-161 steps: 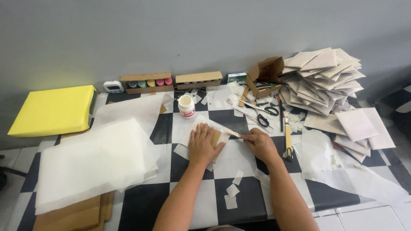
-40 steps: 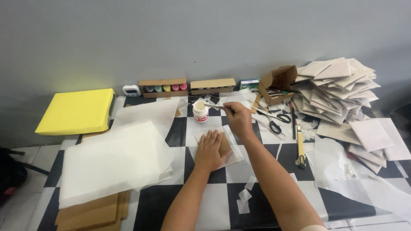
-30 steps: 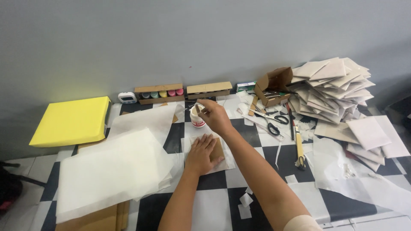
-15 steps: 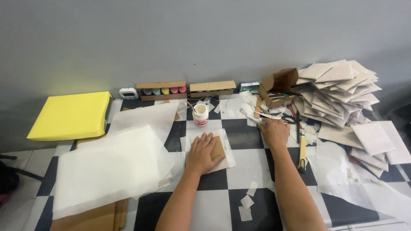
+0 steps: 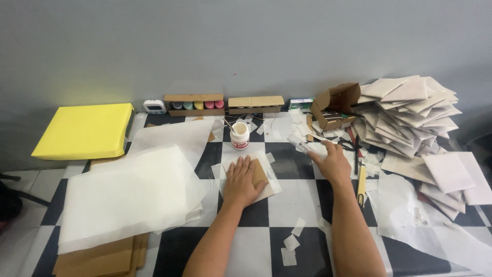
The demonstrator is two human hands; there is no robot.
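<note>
My left hand point(image 5: 242, 180) lies flat, fingers spread, on a small brown cardboard piece point(image 5: 260, 174) that sits on a white sheet of paper point(image 5: 267, 189) on the checkered table point(image 5: 287, 164). A small glue jar point(image 5: 239, 136) with a stick in it stands just beyond that hand. My right hand point(image 5: 331, 161) is farther right, fingers closed on a small clear roll of tape point(image 5: 300, 144), held over scraps of paper.
A stack of translucent white sheets point(image 5: 130, 195) over brown boards lies at the left, a yellow pad point(image 5: 84, 131) behind it. A heap of white envelopes point(image 5: 410, 115), an open cardboard box point(image 5: 334, 105), scissors and a yellow cutter point(image 5: 361, 185) are at the right. Paint pots point(image 5: 195, 104) line the wall.
My right hand reached to the glue jar, then swung right to the scraps and picked up the tape roll. My left hand stayed pressed on the cardboard.
</note>
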